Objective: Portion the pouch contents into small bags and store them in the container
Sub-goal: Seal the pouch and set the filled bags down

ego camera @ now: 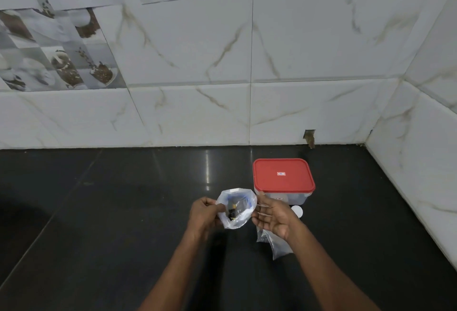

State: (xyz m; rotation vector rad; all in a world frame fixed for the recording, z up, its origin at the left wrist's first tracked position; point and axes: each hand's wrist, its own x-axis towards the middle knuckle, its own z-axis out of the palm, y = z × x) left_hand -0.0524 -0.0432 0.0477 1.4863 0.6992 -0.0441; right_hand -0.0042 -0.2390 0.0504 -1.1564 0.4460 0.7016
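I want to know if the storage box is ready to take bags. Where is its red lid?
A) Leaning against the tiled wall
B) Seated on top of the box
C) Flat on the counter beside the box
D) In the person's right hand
B: the red rectangular plastic lid sits flat on the clear plastic container, closing it, just behind the right hand.

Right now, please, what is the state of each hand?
Left hand: closed, pinching the left rim of the small bag.
Right hand: open, its straight fingers lie against the bag's right side.
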